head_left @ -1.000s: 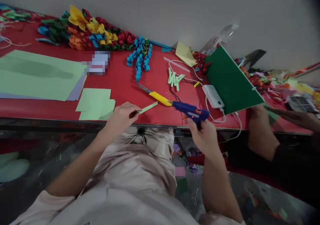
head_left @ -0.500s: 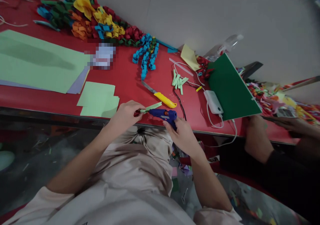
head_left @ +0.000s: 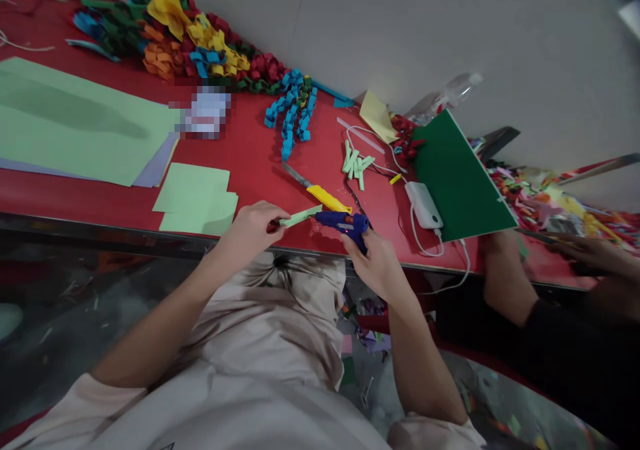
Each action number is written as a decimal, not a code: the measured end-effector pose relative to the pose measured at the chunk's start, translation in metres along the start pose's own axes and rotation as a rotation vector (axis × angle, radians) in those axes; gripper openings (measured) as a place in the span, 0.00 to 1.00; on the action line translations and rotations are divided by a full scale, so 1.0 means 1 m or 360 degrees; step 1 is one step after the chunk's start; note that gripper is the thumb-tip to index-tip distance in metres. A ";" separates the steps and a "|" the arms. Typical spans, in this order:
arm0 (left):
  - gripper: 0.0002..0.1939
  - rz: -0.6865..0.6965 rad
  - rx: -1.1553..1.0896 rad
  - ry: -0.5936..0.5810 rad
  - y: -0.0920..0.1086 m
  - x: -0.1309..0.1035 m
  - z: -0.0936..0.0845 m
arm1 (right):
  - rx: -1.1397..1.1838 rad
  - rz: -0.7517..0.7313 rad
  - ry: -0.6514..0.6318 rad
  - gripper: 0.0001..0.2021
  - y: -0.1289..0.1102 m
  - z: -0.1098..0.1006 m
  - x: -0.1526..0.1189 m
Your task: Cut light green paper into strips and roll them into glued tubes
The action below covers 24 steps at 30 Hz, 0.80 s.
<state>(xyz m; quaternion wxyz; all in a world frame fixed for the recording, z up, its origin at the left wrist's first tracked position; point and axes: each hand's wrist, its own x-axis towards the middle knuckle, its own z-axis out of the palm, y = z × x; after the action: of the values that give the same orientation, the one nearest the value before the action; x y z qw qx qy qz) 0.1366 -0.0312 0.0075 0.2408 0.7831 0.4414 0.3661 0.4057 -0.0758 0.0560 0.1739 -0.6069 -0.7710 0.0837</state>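
Note:
Between the fingers of my left hand is a light green paper strip, pointing right; a dark red bit shows at the fingertips, too small to name. My right hand is wrapped round the handle of a blue glue gun, its nozzle close to the strip's free end. Just behind them lies a yellow-handled utility knife, blade toward the upper left. A small pile of cut green strips rests farther back on the red table.
Green sheets and smaller green pieces lie left. Coloured paper chains line the wall. A white power bank with cables stands by a green board. At right, a co-worker's hand holds something dark.
The glue gun in my right hand has moved right, away from my left hand, baring more of the green strip. My left hand has stayed nearly still.

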 end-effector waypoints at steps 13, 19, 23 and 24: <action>0.10 0.0031 -0.0060 0.0046 0.001 -0.001 0.000 | 0.0449 0.0314 0.0289 0.19 0.047 0.000 -0.021; 0.10 -0.0050 -0.0072 0.0053 0.002 -0.001 0.002 | 0.0192 0.0625 0.0868 0.23 0.089 0.020 -0.012; 0.10 -0.0040 -0.0038 0.0048 0.003 0.000 0.002 | -0.0146 0.0630 0.1166 0.23 0.081 0.036 -0.011; 0.10 -0.0027 -0.0030 0.0040 0.003 0.000 0.001 | -0.0228 0.0591 0.1355 0.23 0.072 0.038 -0.013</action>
<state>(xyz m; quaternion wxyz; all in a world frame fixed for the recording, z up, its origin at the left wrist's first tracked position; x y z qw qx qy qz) 0.1392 -0.0326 0.0090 0.2456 0.7723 0.4475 0.3781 0.4597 -0.0676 -0.0058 0.4144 -0.7255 -0.5132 -0.1963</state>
